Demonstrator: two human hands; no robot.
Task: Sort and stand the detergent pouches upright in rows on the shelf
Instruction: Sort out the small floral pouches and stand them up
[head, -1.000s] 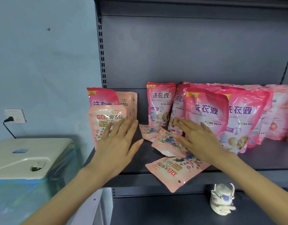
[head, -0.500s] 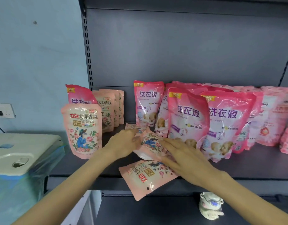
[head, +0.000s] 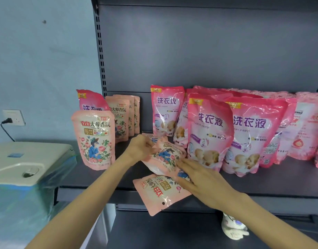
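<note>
On the dark shelf [head: 262,182] a small floral pink pouch [head: 94,139] stands upright at the left, with several like it in a row behind [head: 121,119]. A tilted floral pouch [head: 165,157] lies mid-shelf; my left hand [head: 140,147] grips its left edge and my right hand [head: 199,178] rests flat on its lower right side. Another floral pouch [head: 158,191] lies flat, hanging over the front edge. A third lies partly hidden behind the left hand. Larger pink pouches [head: 208,130] stand in rows to the right.
A white appliance on a blue-wrapped box [head: 25,164] stands left of the shelf, below a wall socket [head: 13,117]. A small white figurine [head: 233,227] sits on the lower shelf. A perforated upright post [head: 100,60] marks the shelf's left side.
My left hand left the upright floral pouch, moved right and took hold of the tilted pouch. My right hand slid down onto that pouch's lower side. The camera view shifted.
</note>
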